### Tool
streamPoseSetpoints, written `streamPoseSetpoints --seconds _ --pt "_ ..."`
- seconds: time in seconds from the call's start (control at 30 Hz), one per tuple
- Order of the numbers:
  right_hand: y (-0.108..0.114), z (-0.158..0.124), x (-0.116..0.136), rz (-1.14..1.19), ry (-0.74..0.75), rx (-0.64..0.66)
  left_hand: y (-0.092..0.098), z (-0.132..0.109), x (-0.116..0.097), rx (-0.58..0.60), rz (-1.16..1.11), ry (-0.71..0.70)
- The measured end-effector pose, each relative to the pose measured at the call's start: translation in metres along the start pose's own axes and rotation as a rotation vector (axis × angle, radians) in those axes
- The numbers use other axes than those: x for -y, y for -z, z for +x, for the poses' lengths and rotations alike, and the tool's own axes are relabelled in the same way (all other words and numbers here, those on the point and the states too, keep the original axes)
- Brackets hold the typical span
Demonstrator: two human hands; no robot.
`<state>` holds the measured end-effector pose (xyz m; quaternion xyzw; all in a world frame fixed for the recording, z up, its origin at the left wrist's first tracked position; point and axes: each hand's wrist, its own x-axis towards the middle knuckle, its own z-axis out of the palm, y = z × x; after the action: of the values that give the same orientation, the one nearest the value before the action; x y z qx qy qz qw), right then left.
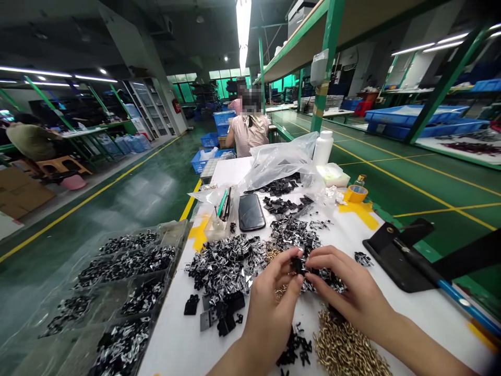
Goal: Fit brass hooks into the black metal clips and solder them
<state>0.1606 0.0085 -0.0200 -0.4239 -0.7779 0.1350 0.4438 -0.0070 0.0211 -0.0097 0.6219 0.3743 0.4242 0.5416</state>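
- Surface: a white worktable (pixel 176 344), with a black smartphone (pixel 251 212) lying face up on it; the phone is taken as the reference point for all positions below.
- Room: a factory hall with a green floor (pixel 156 193) marked by yellow lines. A green steel shelf frame (pixel 331 52) rises beyond and to the right of the phone.
- A seated co-worker (pixel 250 130) is seen from behind, well beyond the phone. A second person (pixel 31 141) sits far off to its left.
- Blue crates (pixel 415 117) are stacked far right of the phone, across the aisle.
- Containers: a clear compartment tray (pixel 172 230) sits left of and nearer than the phone, its cells filled with black-and-silver clips.
- A clear plastic bag (pixel 282 162) lies open just beyond the phone, with black plastic parts (pixel 279 185) spilling from it.
- A small clear pouch (pixel 223 206), touching the phone's left edge, holds pens or thin tools.
- A white bottle (pixel 323 148) and a yellow tape roll (pixel 356 194) are noted to the phone's right.
- A loose clip pile (pixel 227 266) lies nearer than the phone; a brass pin heap (pixel 348 350) lies nearer still, to the right.
- Left hand (pixel 270 308): thumb and forefinger are pinched on a small black part (pixel 298 265), held above the table, nearer than the phone and slightly right.
- Right hand (pixel 352 292): fingertips are closed on the same part from the other side.
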Motion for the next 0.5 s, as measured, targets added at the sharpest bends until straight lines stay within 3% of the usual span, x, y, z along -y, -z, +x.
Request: streamPoseSetpoints --seconds 0.13,0.5 --pt "-0.0009 0.0001 -0.0004 -0.014 0.000 0.021 0.0016 -0.0004 0.0005 -0.001 0.110 -0.041" --pt "0.0034 0.0006 -0.0003 -0.056 0.052 0.032 -0.0003 0.0002 -0.0029 -0.023 -0.115 0.039"
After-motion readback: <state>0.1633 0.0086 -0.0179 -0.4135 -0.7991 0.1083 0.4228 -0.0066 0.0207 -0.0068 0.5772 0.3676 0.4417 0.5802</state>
